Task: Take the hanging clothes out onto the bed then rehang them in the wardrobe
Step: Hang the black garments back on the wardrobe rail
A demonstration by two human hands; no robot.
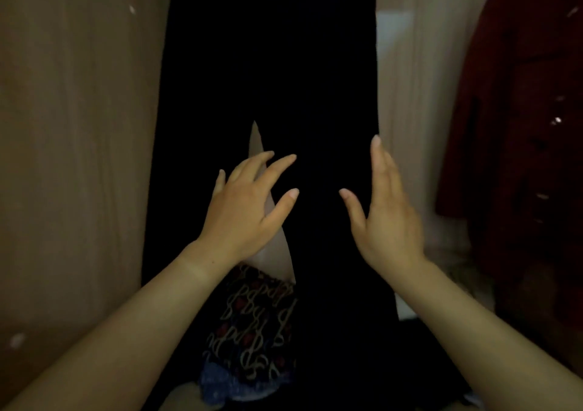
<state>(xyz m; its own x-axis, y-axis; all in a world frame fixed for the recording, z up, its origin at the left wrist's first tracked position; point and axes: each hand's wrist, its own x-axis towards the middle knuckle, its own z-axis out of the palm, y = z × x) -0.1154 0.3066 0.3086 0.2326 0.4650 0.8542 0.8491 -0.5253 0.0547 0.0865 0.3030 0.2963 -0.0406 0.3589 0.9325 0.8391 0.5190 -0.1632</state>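
- The view looked forward and down into a dim wardrobe, with two bare forearms reaching in from the bottom of the frame.
- A long black garment (268, 79) hung down the middle, filling the space from the top edge to the bottom; the light was too low to show its folds or what kind of garment it was.
- The left hand (243, 211) was held in front of the black garment's left half, fingers spread wide and slightly curled, holding nothing. It could not be told whether its fingertips touched the cloth.
- The right hand (385, 218) was near the garment's right edge, palm turned inward, fingers straight and close together, thumb spread out, also holding nothing.
- The two hands were apart, with a strip of black cloth between them.
- A wooden wardrobe panel (79, 142) stood on the left, just beside the black garment.
- A pale panel (419, 95) showed to the right of the garment.
- A dark red garment (520, 126) hung at the far right.
- Below the left wrist lay a dark patterned cloth (255, 325) with looping pale marks and red spots, with a bluish fabric (227, 382) beneath it.
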